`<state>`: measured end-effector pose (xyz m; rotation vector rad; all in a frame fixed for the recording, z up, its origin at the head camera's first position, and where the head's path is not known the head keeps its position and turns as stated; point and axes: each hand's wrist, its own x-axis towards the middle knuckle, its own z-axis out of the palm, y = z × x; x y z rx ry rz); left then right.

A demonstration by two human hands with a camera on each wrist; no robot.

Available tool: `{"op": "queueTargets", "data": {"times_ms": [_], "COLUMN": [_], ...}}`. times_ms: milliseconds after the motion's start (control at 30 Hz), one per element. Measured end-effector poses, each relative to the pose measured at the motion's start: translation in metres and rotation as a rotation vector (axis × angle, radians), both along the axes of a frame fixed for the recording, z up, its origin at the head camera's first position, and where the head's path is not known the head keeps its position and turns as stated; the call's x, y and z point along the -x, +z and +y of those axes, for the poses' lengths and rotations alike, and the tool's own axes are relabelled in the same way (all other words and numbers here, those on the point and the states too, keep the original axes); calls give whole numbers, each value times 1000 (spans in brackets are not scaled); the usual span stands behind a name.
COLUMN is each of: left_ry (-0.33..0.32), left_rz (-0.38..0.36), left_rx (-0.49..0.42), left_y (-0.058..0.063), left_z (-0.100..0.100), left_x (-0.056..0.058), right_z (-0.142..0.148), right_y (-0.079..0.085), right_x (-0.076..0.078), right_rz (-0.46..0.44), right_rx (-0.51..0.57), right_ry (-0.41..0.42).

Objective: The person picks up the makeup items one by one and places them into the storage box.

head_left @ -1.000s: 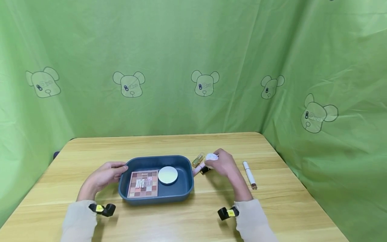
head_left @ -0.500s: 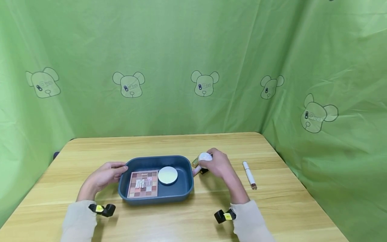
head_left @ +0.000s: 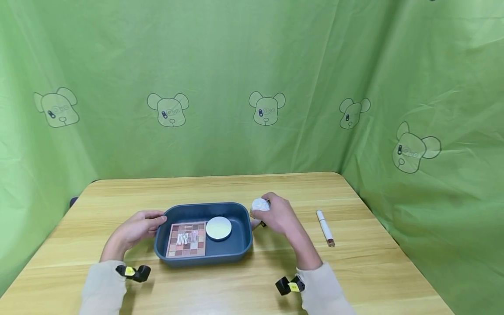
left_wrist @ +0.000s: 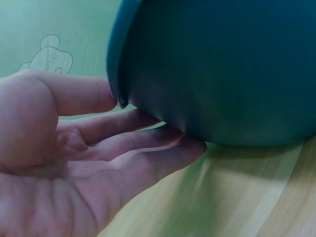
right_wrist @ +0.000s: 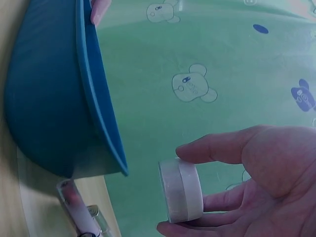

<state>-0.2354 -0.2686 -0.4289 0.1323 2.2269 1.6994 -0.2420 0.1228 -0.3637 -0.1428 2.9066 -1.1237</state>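
Note:
My left hand [head_left: 135, 229] grips the left end of a dark blue tray [head_left: 202, 261], thumb over the rim and fingers against the outer wall, as the left wrist view shows. Inside the tray lie an eyeshadow palette [head_left: 186, 239] on the left and a round white-topped compact [head_left: 218, 228] near the middle. Just right of the tray, my right hand [head_left: 281, 216] holds a small round white cosmetic jar [right_wrist: 180, 190] between thumb and fingers, above the table. In the right wrist view the jar is apart from the tray's end wall [right_wrist: 54, 89].
Beside the tray's right end lie a pinkish tube [right_wrist: 76, 207] and a clear tube [right_wrist: 100, 219], mostly hidden by the right hand in the head view. A white tube with a brown end [head_left: 325, 227] lies farther right on the wooden table [head_left: 220, 293]. Green curtains [head_left: 220, 144] surround the table.
My right hand has moved left toward the tray with the white jar, covering more of the small tubes beneath. The left hand and the tray have stayed still.

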Motion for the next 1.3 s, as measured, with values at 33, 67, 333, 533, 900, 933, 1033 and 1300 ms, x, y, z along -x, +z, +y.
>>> {"op": "queueTargets", "data": {"times_ms": [33, 67, 333, 533, 900, 933, 1033, 1300], "left_ry": [1, 2, 6, 2, -2, -2, -3, 1], "left_rz": [-1, -1, -3, -1, -3, -2, -2, -1], "left_rx": [0, 1, -1, -5, -4, -3, -3, 4], "left_y": [0, 0, 0, -1, -2, -2, -2, -1], "left_z": [0, 0, -1, -1, -1, -1, -1, -1], "left_x": [0, 0, -1, 0, 1, 1, 1, 1], "right_z": [-2, -3, -16, -25, -40, -41, -44, -48], "right_y": [1, 2, 2, 1, -6, -7, -9, -10], "right_x": [-1, -2, -7, -12, -19, -20, -20, -23], "right_rz": [-1, 1, -7, -6, 16, 17, 15, 14], "right_rx": [1, 0, 14, -8, -53, -57, -68, -85], "right_ry": [4, 8, 45, 64, 135, 143, 158, 174]}}
